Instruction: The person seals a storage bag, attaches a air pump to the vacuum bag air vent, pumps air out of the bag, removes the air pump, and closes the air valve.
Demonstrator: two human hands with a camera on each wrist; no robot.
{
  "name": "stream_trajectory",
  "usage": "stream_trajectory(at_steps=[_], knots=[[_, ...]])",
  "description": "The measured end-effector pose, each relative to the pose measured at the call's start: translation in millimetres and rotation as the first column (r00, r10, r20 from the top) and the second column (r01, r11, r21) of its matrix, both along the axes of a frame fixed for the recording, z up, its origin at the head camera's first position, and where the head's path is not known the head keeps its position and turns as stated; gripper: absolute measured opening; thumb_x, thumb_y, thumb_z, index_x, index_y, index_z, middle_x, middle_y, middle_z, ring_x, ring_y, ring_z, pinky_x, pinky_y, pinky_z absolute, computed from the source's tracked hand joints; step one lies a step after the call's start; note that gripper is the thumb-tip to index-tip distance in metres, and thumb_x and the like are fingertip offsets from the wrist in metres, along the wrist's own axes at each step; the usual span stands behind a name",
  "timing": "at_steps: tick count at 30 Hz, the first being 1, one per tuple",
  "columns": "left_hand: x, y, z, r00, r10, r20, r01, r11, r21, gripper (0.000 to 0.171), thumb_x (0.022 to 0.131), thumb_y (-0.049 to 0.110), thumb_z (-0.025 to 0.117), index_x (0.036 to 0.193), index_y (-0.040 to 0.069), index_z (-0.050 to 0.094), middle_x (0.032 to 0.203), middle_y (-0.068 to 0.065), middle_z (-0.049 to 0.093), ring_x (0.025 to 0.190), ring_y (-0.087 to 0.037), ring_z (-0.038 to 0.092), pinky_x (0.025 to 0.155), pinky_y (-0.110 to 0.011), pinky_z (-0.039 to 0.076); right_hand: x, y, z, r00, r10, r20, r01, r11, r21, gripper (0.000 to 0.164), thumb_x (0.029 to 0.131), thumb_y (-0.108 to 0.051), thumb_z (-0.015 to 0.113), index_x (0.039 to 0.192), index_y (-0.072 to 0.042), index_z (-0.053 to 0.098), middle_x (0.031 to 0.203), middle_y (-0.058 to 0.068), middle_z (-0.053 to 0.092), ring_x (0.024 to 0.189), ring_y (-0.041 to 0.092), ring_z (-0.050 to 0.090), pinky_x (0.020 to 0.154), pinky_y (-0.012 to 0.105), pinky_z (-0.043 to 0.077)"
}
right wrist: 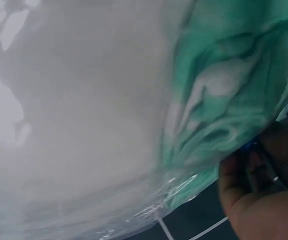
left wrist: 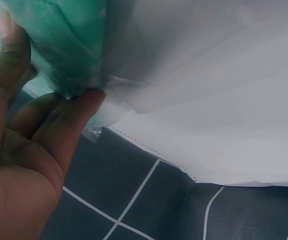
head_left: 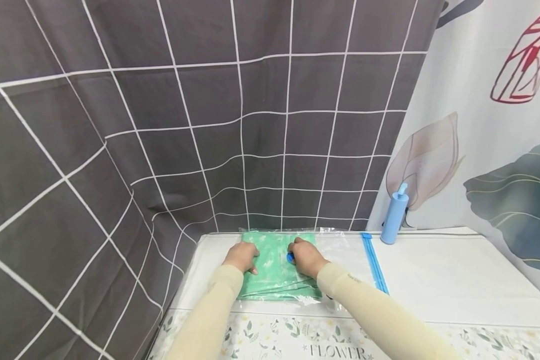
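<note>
A clear plastic storage bag lies flat on the white tabletop, with folded green-and-white cloth inside its left part. A blue zip strip runs along the bag's right end. At the bag's left edge, my left hand grips the plastic; in the left wrist view its thumb is over the green cloth and its fingers are at the edge. My right hand is over the cloth, fingers curled at a round blue valve cap. In the right wrist view, that hand partly hides the cap.
A light blue hand pump stands upright at the back right of the white table. Dark curtain with white grid lines hangs behind and at left. A flower-patterned cloth strip covers the front edge.
</note>
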State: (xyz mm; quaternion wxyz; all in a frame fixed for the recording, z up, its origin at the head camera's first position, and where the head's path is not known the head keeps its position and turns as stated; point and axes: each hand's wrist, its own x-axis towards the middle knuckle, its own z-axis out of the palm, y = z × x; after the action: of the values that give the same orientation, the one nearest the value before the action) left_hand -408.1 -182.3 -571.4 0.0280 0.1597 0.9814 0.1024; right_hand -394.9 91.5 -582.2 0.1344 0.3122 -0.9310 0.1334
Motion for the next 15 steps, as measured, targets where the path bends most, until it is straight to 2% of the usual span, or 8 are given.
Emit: stream_trajectory(at_steps=[2,4,7,10,13,15], knots=[[-3.5,-2.2,-4.2,1.0,0.01,0.001,-0.01,1.0,-0.008,0.074,0.063,0.035,0.1,0.132,0.016,0.085,0.14,-0.008,0.083,0.135,-0.04,0.076,0.12,-0.059,0.06,-7.5,3.2,-5.5,0.999,0.027,0.022,-0.027,1.0,-0.004,0.028,0.089,-0.001,0.093,0.114,-0.003,0.08,0.103,0.01,0.074,0.093,0.024,0.072,0.086,0.039,0.069],[-4.4,-2.1,-4.2,1.0,0.021,0.008,-0.021,1.0,-0.015,0.075,0.063,0.035,0.1,0.135,0.016,0.084,0.143,-0.008,0.081,0.138,-0.04,0.074,0.123,-0.059,0.058,-15.7,5.2,-10.8,0.998,0.007,0.061,-0.006,1.0,-0.02,0.032,0.093,-0.007,0.09,0.122,-0.003,0.078,0.108,0.013,0.075,0.095,0.026,0.073,0.087,0.04,0.069],[-1.6,0.9,0.5,0.999,0.035,0.025,-0.035,0.999,0.0,0.076,0.063,0.034,0.1,0.136,0.016,0.083,0.146,-0.008,0.08,0.142,-0.04,0.072,0.126,-0.059,0.055,-21.7,5.5,-11.2,0.983,-0.103,0.153,0.103,0.995,0.008,0.041,0.102,-0.027,0.086,0.132,-0.002,0.073,0.113,0.015,0.077,0.099,0.029,0.077,0.09,0.045,0.07],[1.3,3.1,2.5,1.0,0.018,0.014,-0.018,1.0,0.0,0.073,0.065,0.032,0.1,0.134,0.014,0.084,0.144,-0.01,0.081,0.138,-0.042,0.074,0.122,-0.06,0.058,-24.9,2.8,-15.3,0.967,-0.183,0.177,0.17,0.982,0.085,0.053,0.106,-0.042,0.079,0.134,0.002,0.07,0.112,0.019,0.079,0.101,0.034,0.081,0.088,0.05,0.072],[9.4,5.4,10.9,1.0,0.019,0.013,-0.019,1.0,-0.009,0.072,0.067,0.032,0.1,0.135,0.014,0.084,0.144,-0.009,0.081,0.137,-0.041,0.074,0.12,-0.06,0.059,-21.5,-3.6,-16.1,0.96,-0.204,0.191,0.172,0.97,0.171,0.048,0.112,-0.038,0.071,0.132,0.005,0.068,0.112,0.023,0.077,0.1,0.039,0.081,0.087,0.052,0.073],[19.2,8.1,23.6,1.0,0.021,0.02,-0.021,1.0,-0.006,0.071,0.068,0.031,0.1,0.134,0.013,0.084,0.143,-0.009,0.081,0.137,-0.041,0.074,0.121,-0.06,0.059,-17.2,-8.7,-13.9,0.956,-0.209,0.206,0.167,0.965,0.203,0.039,0.115,-0.032,0.066,0.13,0.004,0.066,0.113,0.022,0.074,0.098,0.037,0.08,0.085,0.049,0.073]])
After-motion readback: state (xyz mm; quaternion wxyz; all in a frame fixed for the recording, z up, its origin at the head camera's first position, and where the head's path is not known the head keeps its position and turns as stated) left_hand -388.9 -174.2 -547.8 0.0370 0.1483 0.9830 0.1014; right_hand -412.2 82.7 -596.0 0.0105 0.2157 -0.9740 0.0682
